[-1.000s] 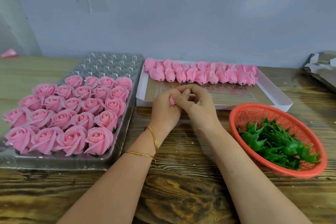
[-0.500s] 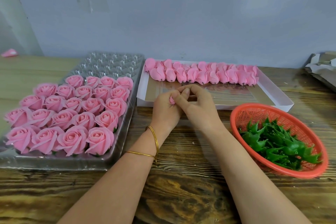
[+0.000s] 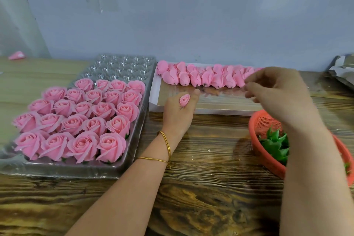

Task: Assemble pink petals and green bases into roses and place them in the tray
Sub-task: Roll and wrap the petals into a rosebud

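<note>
L hand grips a bud; R hand (blurry, grip unclear) is nearer the petals, at its 10 o'clock.

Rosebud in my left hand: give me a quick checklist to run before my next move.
1. Rosebud gripped in the left hand: ok.
2. Right hand over the petals in the white box: ok.
3. Petal pinched by the right hand: cannot tell, blurred.
4. Green bases in the orange basket: ok.
5. Free cups at the far end of the tray: ok.
</note>
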Demonstrator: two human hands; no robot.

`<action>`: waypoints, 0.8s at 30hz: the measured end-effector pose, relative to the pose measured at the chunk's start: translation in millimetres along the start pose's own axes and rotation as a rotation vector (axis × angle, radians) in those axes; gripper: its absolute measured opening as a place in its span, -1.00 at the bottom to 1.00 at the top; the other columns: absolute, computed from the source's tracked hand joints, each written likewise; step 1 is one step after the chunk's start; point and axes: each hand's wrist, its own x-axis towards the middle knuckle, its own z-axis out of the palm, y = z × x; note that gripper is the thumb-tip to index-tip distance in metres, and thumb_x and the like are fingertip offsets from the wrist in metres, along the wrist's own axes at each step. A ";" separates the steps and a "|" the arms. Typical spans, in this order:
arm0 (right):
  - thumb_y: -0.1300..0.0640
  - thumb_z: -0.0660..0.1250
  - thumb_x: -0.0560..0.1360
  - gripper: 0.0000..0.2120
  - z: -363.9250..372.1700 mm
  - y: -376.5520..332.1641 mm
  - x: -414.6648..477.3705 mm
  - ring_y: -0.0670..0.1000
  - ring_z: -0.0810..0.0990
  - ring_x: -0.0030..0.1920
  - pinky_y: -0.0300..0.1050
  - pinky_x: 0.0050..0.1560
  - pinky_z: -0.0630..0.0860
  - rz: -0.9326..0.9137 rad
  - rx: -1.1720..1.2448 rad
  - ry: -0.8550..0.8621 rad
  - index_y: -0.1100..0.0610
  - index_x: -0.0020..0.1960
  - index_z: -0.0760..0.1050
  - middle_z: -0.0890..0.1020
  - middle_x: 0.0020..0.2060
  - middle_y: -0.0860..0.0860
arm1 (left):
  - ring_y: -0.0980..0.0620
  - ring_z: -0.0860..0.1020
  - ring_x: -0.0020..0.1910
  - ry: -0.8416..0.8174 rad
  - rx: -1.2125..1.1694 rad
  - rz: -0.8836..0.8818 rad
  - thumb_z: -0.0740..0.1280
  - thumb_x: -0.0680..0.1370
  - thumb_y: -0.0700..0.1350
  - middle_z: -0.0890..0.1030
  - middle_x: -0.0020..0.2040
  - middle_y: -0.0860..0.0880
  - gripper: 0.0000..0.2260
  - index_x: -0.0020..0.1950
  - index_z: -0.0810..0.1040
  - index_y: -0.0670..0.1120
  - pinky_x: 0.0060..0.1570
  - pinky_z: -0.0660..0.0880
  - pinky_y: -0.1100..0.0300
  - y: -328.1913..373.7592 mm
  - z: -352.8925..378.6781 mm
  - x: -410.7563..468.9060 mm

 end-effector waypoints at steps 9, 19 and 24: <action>0.44 0.37 0.33 -0.64 -44.3 18.9 -5.2 -0.03 0.61 -0.07 -0.14 -0.17 0.43 0.225 -0.381 -0.264 -0.03 -0.18 0.62 0.66 -0.18 -0.08 | -0.04 0.34 -0.39 0.017 0.002 0.043 0.29 0.60 -0.03 0.36 -0.44 -0.16 -0.51 -0.37 0.33 -0.36 -0.31 0.29 0.13 1.6 -0.6 0.2; 0.43 0.48 0.28 -0.58 -43.2 30.4 -2.5 0.11 0.57 0.08 0.05 0.12 0.51 0.448 -0.498 -0.550 -0.03 -0.06 0.61 0.62 0.04 0.06 | -0.10 0.39 -0.37 0.020 0.009 0.036 0.31 0.59 -0.03 0.44 -0.41 -0.26 -0.54 -0.34 0.39 -0.36 -0.31 0.38 -0.03 4.6 -1.2 -1.8; 0.43 0.46 0.32 -0.60 -34.9 37.3 2.2 0.15 0.53 0.09 0.01 0.06 0.51 0.454 -0.544 -0.541 -0.06 -0.11 0.54 0.57 0.12 0.11 | -0.30 0.44 -0.30 0.023 0.006 0.018 0.32 0.58 -0.03 0.48 -0.34 -0.37 -0.55 -0.31 0.42 -0.38 -0.25 0.44 -0.11 6.6 -1.7 -3.0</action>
